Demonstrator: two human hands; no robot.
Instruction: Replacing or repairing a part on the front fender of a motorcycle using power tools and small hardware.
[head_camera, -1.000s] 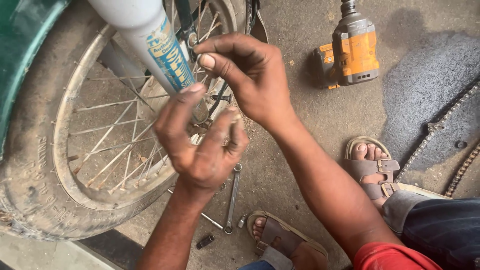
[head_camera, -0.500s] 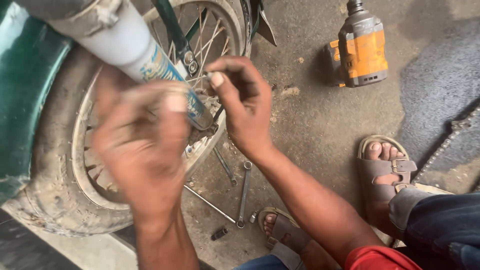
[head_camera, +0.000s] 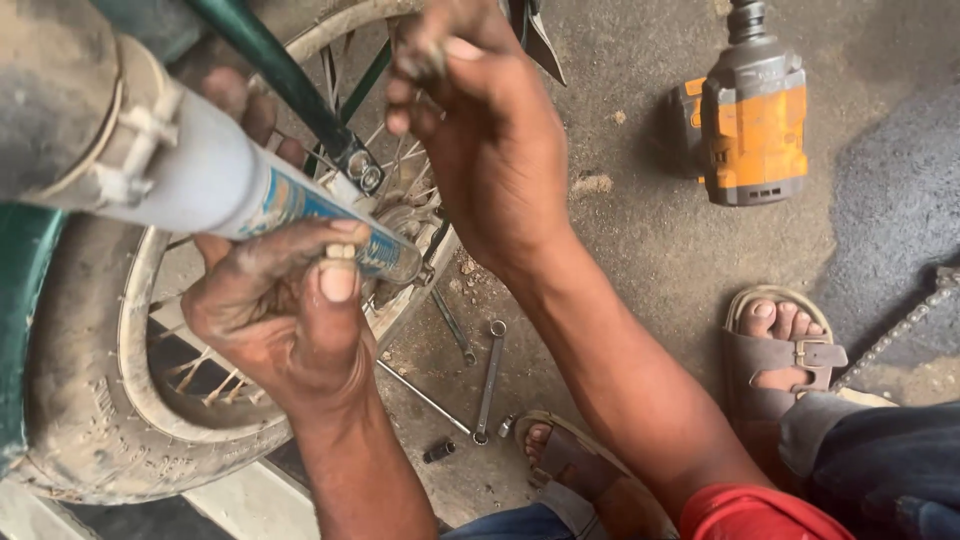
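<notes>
Concrete floor (head_camera: 650, 250); left hand (head_camera: 280, 320) grip closed round fork leg (head_camera: 250, 195), right hand (head_camera: 490, 150) pinching sth small.

Wheel hub (head_camera: 405, 225) behind both hands

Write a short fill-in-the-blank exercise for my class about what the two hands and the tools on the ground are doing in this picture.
1. The left hand grips the lower end of the grey ____ leg beside the spoked wheel.
2. The orange power tool lies on the ____.
3. The right hand is raised above the wheel's ____.
4. A ring spanner lies between the wheel and a sandalled ____.

Missing words: fork; ground; hub; foot
</notes>
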